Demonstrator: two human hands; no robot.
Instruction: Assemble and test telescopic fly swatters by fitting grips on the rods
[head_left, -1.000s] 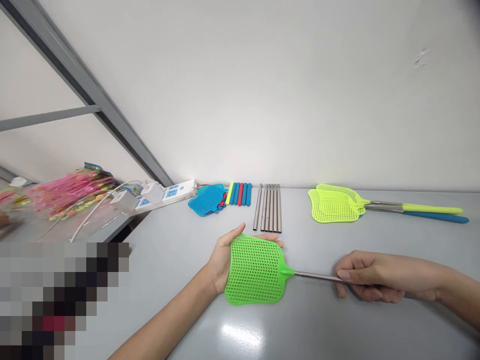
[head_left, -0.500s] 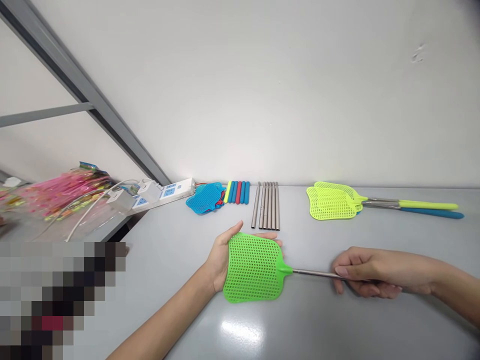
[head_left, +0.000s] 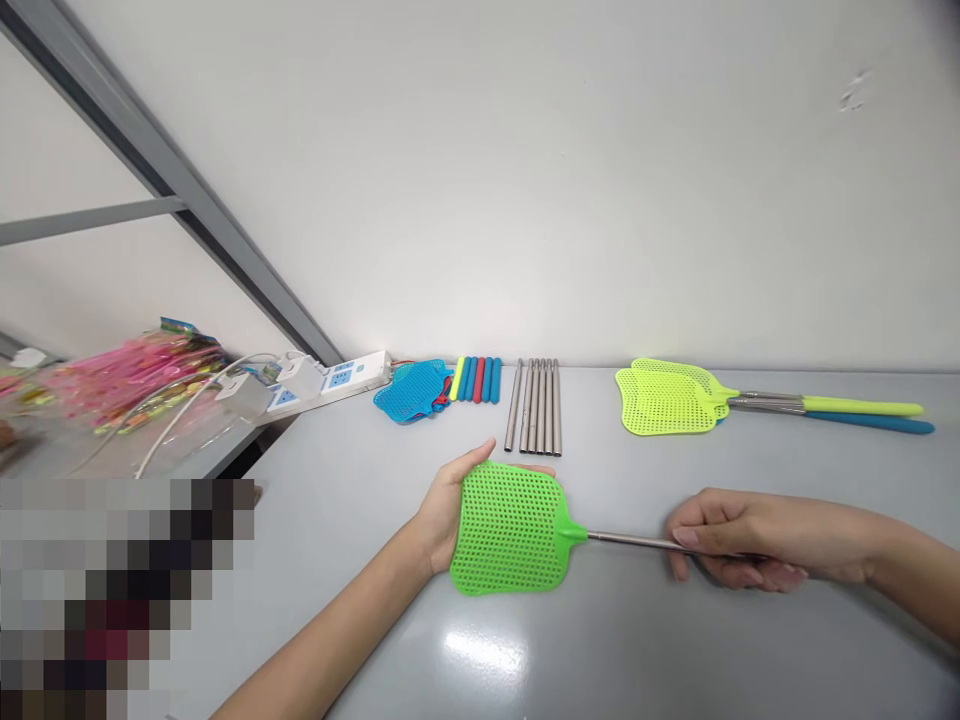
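A green fly swatter (head_left: 513,530) with a perforated head and a thin metal rod lies level above the front of the table. Under its head is my left hand (head_left: 439,515), palm up, thumb stretched out and not pressing on the mesh; most of its fingers are hidden behind the head. My right hand (head_left: 739,540) is closed round the rod, thumb on top, and hides the rod's far end. Behind them, several metal tubes (head_left: 541,408) lie side by side, next to a row of yellow, blue and red handle sleeves (head_left: 477,380).
Blue swatter heads (head_left: 415,390) are piled at the back left, with red ones beneath. Beside them is a power strip (head_left: 352,375) with chargers and cables. Bagged pink items (head_left: 142,370) lie farther left. Yellow swatters (head_left: 667,398) with long handles rest at the back right.
The swatter and both hands keep nearly the same pose. Less of my left fingers shows past the head's upper edge, and the whole view has shifted slightly.
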